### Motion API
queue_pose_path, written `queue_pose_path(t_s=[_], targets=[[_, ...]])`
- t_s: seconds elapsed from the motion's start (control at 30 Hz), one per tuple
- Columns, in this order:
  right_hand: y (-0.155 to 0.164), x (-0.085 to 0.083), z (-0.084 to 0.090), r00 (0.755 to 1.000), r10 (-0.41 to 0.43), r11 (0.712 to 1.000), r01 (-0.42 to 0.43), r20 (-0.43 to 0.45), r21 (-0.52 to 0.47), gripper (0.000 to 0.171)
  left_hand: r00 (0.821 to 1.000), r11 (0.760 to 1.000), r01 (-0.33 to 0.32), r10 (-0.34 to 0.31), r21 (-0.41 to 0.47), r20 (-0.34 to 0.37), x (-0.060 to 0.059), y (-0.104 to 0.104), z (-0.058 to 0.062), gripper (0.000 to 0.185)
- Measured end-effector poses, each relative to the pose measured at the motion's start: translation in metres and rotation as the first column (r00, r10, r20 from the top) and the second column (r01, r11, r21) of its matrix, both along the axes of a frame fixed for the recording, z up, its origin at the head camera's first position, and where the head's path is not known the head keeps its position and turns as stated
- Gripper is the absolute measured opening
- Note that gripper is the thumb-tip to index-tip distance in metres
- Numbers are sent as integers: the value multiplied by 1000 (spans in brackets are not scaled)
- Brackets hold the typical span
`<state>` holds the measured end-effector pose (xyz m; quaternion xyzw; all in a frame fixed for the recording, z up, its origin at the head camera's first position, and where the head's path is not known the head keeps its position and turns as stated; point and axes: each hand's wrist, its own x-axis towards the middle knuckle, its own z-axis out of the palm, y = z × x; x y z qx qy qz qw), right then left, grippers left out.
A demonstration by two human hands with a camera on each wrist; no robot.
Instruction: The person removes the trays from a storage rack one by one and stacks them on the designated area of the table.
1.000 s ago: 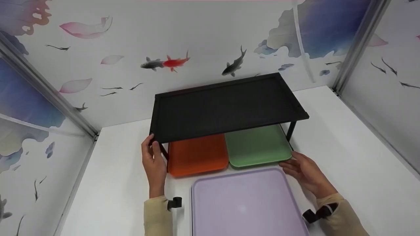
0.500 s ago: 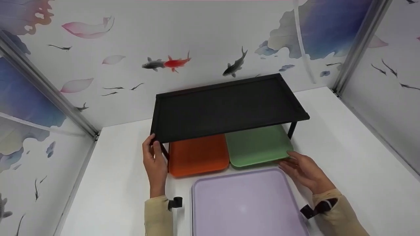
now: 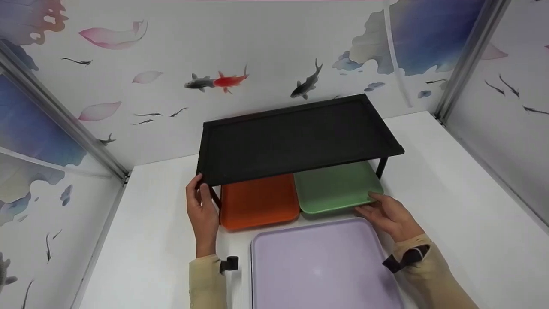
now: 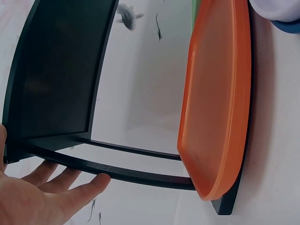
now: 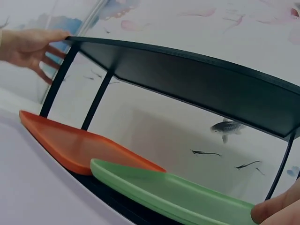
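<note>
A black two-tier rack stands against the back wall. My left hand holds its front left corner, with fingers against the side post in the left wrist view. Side by side on the low tier lie an orange tray and a green tray, their back parts hidden under the top shelf in the head view. My right hand pinches the green tray's front right corner, thumb on the rim and fingers below. In the right wrist view, the green tray's left end overlaps the orange tray.
In front of the rack lies a large lilac tray, with a darker edge showing beneath its left side. The white table is bounded by printed walls at the back and both sides.
My right hand has shifted left along the green tray's front corner. The tray's front edge has moved slightly up in the head view. My left hand stays at the rack corner.
</note>
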<state>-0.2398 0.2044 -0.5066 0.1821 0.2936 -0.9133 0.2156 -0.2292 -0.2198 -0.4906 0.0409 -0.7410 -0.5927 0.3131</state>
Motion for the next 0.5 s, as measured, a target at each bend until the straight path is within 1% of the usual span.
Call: queue_pose_path(t_s=[0.07, 0.17, 0.27, 0.37, 0.43, 0.5], targets=[[-1, -1, -2, 1000, -6, 1000, 6, -1, 0, 75, 1000, 1000, 3, -3, 0, -2, 0, -1, -1, 37], [-2, 0, -5, 1000, -9, 999, 10, -28, 39, 71, 1000, 1000, 9, -9, 1, -1, 1, -1, -1, 37], [-3, 1, -8, 996, -7, 994, 16, -84, 110, 70, 1000, 1000, 12, -12, -2, -4, 1, -1, -1, 37], [-3, 3, -9, 988, 1, 982, 28, -152, 186, 71, 1000, 1000, 15, -15, -7, -9, 1, -1, -1, 37], [-4, 4, -9, 981, 1, 976, 41, -194, 212, 72, 1000, 1000, 15, -15, -7, -10, 1, -1, -1, 38], [-5, 5, -8, 974, -6, 976, 55, -226, 209, 73, 1000, 1000, 14, -14, -7, -12, 0, -1, 0, 37]])
